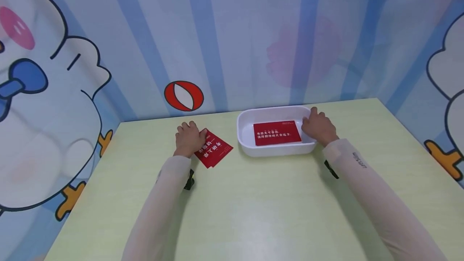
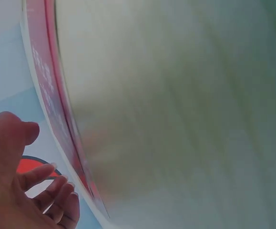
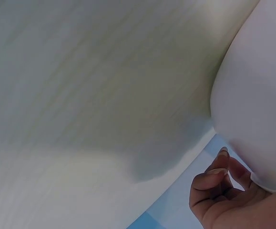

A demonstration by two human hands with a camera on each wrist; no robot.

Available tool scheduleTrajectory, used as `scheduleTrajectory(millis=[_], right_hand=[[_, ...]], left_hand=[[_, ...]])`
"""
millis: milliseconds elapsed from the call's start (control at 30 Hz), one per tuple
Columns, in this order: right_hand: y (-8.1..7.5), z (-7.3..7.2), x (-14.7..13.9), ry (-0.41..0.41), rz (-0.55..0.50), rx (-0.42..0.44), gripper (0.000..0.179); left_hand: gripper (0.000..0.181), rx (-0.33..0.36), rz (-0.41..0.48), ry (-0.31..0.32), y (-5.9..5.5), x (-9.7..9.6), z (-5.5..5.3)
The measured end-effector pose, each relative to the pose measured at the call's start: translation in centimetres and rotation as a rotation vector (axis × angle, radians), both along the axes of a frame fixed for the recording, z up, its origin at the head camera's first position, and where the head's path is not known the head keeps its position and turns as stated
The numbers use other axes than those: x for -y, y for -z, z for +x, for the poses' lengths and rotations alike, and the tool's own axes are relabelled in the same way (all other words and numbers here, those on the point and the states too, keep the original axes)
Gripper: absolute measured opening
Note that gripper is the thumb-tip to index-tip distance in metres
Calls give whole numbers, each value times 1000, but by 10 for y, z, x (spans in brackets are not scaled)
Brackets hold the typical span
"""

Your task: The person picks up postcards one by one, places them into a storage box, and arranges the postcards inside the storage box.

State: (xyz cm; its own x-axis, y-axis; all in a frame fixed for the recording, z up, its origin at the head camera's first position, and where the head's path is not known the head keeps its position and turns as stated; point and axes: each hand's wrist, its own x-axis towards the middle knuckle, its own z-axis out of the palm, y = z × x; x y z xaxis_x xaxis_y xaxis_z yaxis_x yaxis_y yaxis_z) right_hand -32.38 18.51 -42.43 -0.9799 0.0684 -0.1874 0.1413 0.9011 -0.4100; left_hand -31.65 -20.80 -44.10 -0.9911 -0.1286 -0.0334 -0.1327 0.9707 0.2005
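My left hand point(image 1: 189, 138) is over the left edge of several red cards point(image 1: 217, 151) with white lettering, fanned slightly on the table. In the left wrist view, its thumb stands apart from loosely bent fingers point(image 2: 56, 198), and the red cards point(image 2: 56, 95) lie flat beside them. At the right end of a white plastic tray point(image 1: 279, 150), my right hand point(image 1: 320, 126) grips the rim, thumb toward the inside. The right wrist view shows curled fingers point(image 3: 207, 186) against the outside of its wall. Inside the tray lies a red card point(image 1: 277, 133), lettering up.
The pale green table point(image 1: 239, 208) ends at the back against a blue striped cloth backdrop point(image 1: 246, 43) with cartoon figures. The tray stands near that back edge, to the right of the loose cards.
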Motion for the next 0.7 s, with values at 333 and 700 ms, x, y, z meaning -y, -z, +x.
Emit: scheduleTrajectory(millis=[333, 700], right_hand=[[-1, -1, 1, 6, -5, -1, 63], [1, -2, 1, 9, -9, 2, 63]], left_hand=[[70, 43, -9, -1, 3, 5, 4], [74, 63, -32, 22, 2, 6, 5]])
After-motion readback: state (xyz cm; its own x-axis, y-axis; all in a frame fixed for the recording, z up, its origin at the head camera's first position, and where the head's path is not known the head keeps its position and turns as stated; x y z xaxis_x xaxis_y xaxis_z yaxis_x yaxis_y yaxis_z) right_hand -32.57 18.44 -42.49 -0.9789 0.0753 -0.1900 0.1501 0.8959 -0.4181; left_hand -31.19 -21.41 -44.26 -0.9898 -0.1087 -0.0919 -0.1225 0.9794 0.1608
